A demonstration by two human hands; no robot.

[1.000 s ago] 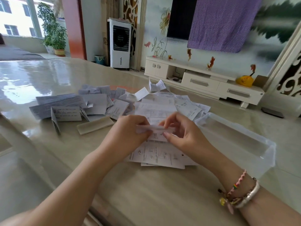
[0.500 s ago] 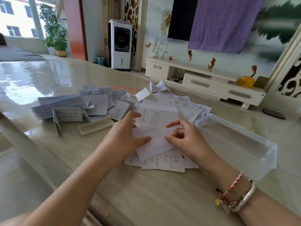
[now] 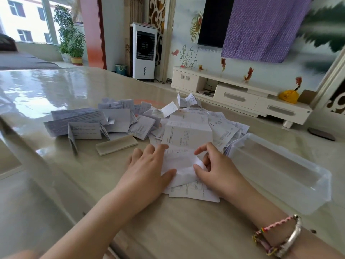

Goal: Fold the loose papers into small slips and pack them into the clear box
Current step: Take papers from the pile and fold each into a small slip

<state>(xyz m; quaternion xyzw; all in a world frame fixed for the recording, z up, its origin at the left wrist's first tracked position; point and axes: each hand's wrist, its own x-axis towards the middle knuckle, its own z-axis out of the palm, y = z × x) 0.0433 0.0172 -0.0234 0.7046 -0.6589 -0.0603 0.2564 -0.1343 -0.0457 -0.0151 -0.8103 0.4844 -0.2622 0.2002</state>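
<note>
A white printed sheet (image 3: 180,160) lies spread on the pile of loose papers (image 3: 222,128) on the table. My left hand (image 3: 147,165) presses its left edge with straight fingers and thumb. At the sheet's lower right corner, which curls up, my right hand (image 3: 216,165) pinches the paper between thumb and curled fingers, the index finger stretched out. The clear box (image 3: 308,199) stands just right of my right hand, its long side running away from me; I see no slips inside it.
More papers and folded leaflets (image 3: 85,130) spread to the left of the pile. A beige folded strip (image 3: 116,144) lies in front of them. The glossy table (image 3: 46,90) extends far left. A TV cabinet (image 3: 242,98) stands beyond the table's far edge.
A second ago both hands held a narrow folded slip in the air. It has been opened out and now lies flat on the pile, with both hands lowered onto it.
</note>
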